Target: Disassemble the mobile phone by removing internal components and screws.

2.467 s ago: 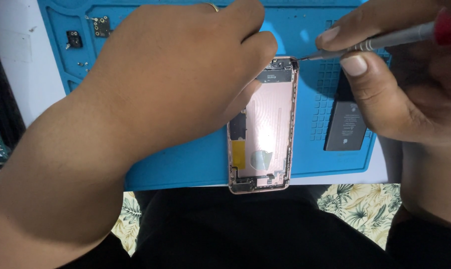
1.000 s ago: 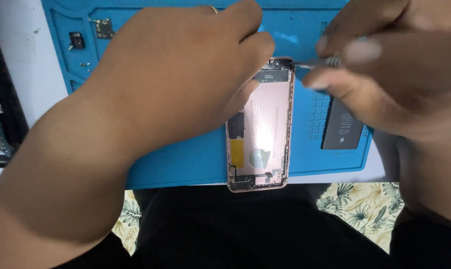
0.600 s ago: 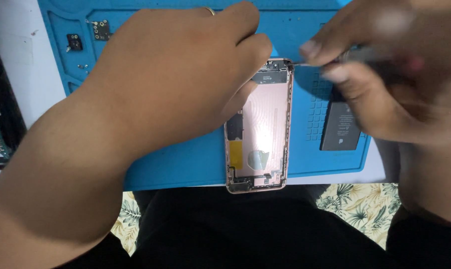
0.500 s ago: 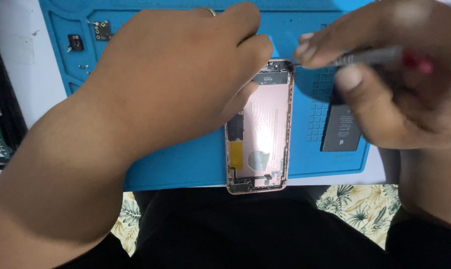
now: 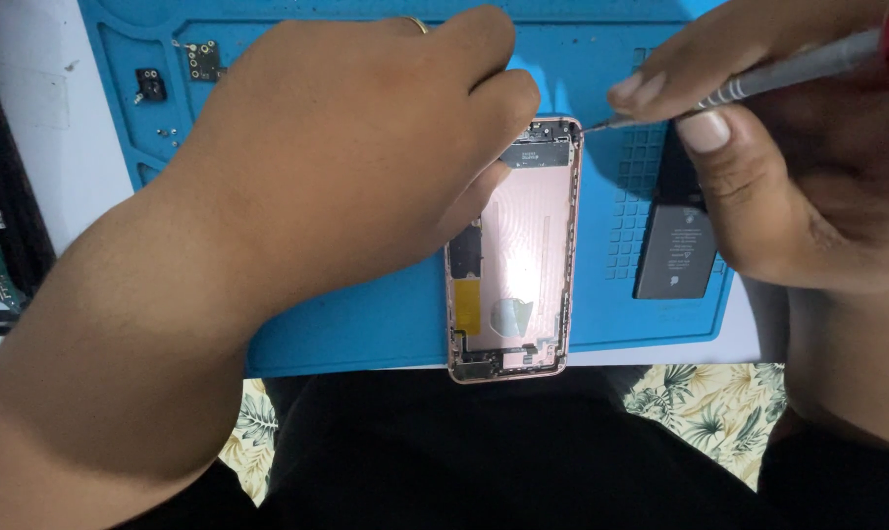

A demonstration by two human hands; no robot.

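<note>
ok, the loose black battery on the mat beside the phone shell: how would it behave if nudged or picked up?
The battery lies flat on the blue mat, so it would probably slide rather than roll or tip. It is a thin slab, so likely somewhat bendable and best not flexed. Its smooth face may be slippery.

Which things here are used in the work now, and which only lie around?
In use: left hand steadying opened pink phone shell; right hand holding screwdriver.
Lying about: black battery, small parts, blue mat.
</note>
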